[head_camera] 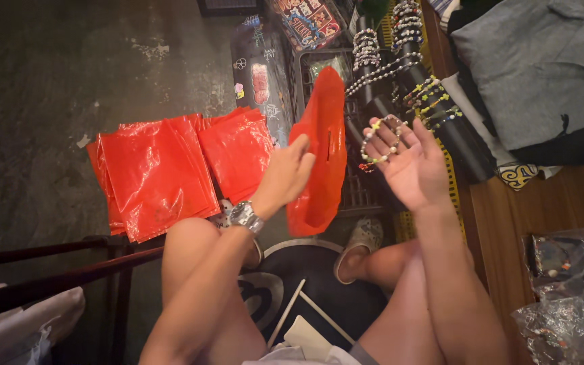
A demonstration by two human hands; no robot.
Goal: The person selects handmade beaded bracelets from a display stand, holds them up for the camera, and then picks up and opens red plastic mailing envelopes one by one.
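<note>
Two hands: left (285,177) pinching red bag (319,152), right (407,162) open-palmed under bead bracelet (381,140).

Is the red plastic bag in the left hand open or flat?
Open: the red plastic bag hangs bulged from the left hand, its mouth gaping, unlike the flat red bags stacked on the floor.

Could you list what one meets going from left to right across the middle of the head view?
Stack of flat red plastic bags → left hand → open red bag → beaded bracelet → right hand → grey garment.
</note>
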